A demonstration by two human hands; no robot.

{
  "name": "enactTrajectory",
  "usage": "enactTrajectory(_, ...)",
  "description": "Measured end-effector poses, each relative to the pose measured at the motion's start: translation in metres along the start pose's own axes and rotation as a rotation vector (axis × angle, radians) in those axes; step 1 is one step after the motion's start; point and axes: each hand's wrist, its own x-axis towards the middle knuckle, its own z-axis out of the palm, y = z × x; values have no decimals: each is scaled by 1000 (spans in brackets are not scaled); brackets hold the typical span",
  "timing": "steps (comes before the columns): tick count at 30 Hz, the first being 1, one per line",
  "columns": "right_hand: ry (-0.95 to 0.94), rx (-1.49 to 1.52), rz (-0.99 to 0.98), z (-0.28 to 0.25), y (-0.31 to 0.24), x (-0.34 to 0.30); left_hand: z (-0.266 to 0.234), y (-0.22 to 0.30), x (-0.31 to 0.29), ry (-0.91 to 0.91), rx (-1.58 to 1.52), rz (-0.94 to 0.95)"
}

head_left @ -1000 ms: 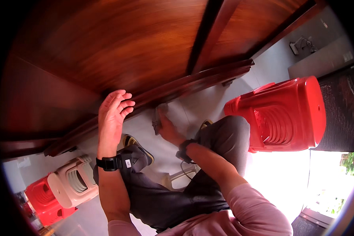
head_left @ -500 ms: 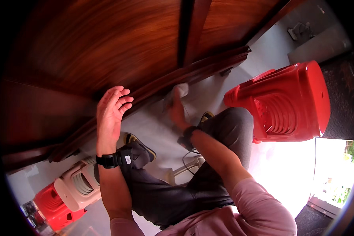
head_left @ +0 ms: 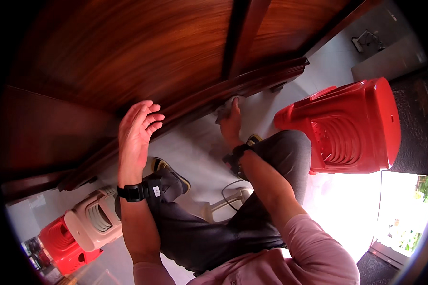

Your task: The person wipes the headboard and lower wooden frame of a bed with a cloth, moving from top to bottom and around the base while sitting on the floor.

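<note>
A large dark reddish-brown wooden cabinet point(head_left: 176, 52) with a moulded base point(head_left: 195, 105) fills the upper part of the view. My right hand point(head_left: 231, 124) presses a grey cloth point(head_left: 223, 110) against that base, its fingers bent over the cloth. Part of the cloth is hidden behind the hand. My left hand point(head_left: 137, 133) is raised close to the cabinet's lower panel, fingers apart and slightly curled, with nothing in it. Whether it touches the wood I cannot tell. Each wrist wears a black band.
A tall red plastic stool point(head_left: 352, 128) stands close on my right. A beige stool point(head_left: 92, 221) and a red stool point(head_left: 62, 244) are at the lower left. A pale low seat point(head_left: 223, 209) and a thin cable lie between my legs. Bright daylight enters at the right.
My right hand has moved right along the cabinet base with the cloth. My left hand has stayed in nearly the same pose. The whole view has shifted slightly.
</note>
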Motion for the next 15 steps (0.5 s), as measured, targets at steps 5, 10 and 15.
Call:
enactTrajectory(5, -91, 1, -260, 31, 17, -33, -1, -2, 3, -3, -3, 2)
enactTrajectory(10, -425, -272, -241, 24, -6, -50, -7, -4, 3, 9, 8, -5)
enactTrajectory(15, -272, -697, -459, 4, -18, -41, -4, 0, 1, 5, 5, -3)
